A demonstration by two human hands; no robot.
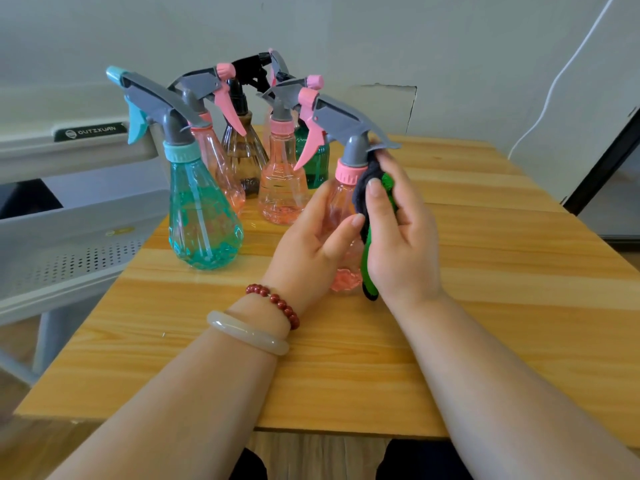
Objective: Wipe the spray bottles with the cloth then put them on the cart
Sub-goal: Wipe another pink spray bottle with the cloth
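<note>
Pale wall (450, 36) behind, a light wooden table (346, 368) in front, and at its left edge a grey cart (69, 237) with a perforated shelf. Begin at the fingers (377, 202) of the right hand (401, 244): they are curled round a bunched dark cloth (363, 199) with a green edge, thumb on top, pressing it against the neck and shoulder of a pink spray bottle (337, 213). The left hand (308, 237) grips that bottle's body from the other side, thumb and fingers wrapped round the clear plastic; whether its base rests on the tabletop or hangs just above it I cannot tell. To wipe well, I judge the left hand should turn the bottle while the cloth runs from collar down to base, so no strip is missed, and the grey trigger head wants a pass of its own. A firm hold matters, since smooth plastic may slip. Further out, the other bottles stand close together on the table: a teal bottle (202, 216) nearest the cart, then a second pink bottle (280, 192), a brown bottle (242, 150) and a green bottle (315, 164) behind.
</note>
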